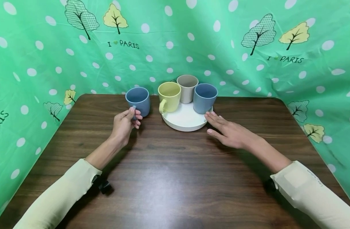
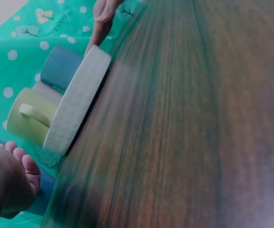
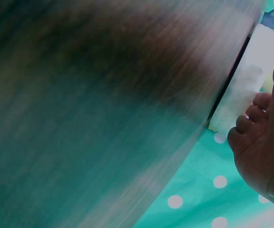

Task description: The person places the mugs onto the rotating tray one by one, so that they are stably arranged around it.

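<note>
My left hand (image 1: 125, 122) pinches the handle of a blue mug (image 1: 140, 100) at the table's back, left of a round white tray (image 1: 183, 122). On that tray stand a yellow mug (image 1: 170, 98) with its handle toward the front left, a grey-beige cup (image 1: 187, 89) behind, and a second blue mug (image 1: 205, 98) on the right. My right hand (image 1: 229, 132) is stretched out with straight fingers, its fingertips right at the tray's right rim by the second blue mug. In the left wrist view, my left hand (image 2: 15, 178) covers most of the blue mug (image 2: 43, 192).
The dark wooden table (image 1: 163, 178) reaches toward me. Behind it and at both sides hangs a green dotted curtain (image 1: 169, 38) with tree prints, close to the mugs at the back. Dark wrist straps (image 1: 103, 185) show below the sleeves.
</note>
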A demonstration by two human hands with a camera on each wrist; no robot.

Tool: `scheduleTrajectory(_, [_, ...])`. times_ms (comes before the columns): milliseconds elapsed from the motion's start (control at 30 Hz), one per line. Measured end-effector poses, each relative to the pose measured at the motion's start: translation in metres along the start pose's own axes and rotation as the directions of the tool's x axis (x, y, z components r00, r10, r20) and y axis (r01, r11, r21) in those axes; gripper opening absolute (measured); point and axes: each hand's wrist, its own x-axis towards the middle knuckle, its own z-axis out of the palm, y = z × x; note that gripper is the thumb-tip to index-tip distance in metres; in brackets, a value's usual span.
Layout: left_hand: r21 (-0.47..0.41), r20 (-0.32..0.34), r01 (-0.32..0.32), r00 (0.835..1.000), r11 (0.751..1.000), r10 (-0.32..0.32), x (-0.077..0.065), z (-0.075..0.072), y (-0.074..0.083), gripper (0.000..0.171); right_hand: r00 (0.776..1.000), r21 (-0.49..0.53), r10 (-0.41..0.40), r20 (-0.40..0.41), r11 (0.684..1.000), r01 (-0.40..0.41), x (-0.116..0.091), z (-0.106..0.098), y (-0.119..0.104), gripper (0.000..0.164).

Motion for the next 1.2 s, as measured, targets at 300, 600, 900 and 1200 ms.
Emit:
scheduleTrajectory(300, [0.016,-0.001,0.004,1.0,1.0,-0.004,-0.013,-0.006,0.004,0.038,1.0,0.0,-0.003,0.003,1.0,0.003,0.002,0.0,-0.002,0.074])
scheduleTrajectory(600, [-0.001,0.022,0.007,1.0,1.0,-0.007,-0.023,-0.01,0.004,0.036,1.0,-0.008,0.004,0.005,1.0,-0.004,0.001,0.001,0.0,0.073])
scheduleTrajectory(900, [-0.006,0.061,0.002,0.998,1.0,-0.002,-0.035,-0.016,0.007,0.036,1.0,-0.009,0.009,0.004,1.0,-0.009,0.0,-0.001,0.0,0.074])
scheduleTrajectory(1200, [0.019,0.078,0.018,0.997,1.0,-0.019,-0.05,-0.02,0.009,0.036,1.0,-0.015,0.011,0.003,1.0,-0.011,0.0,-0.002,-0.001,0.074])
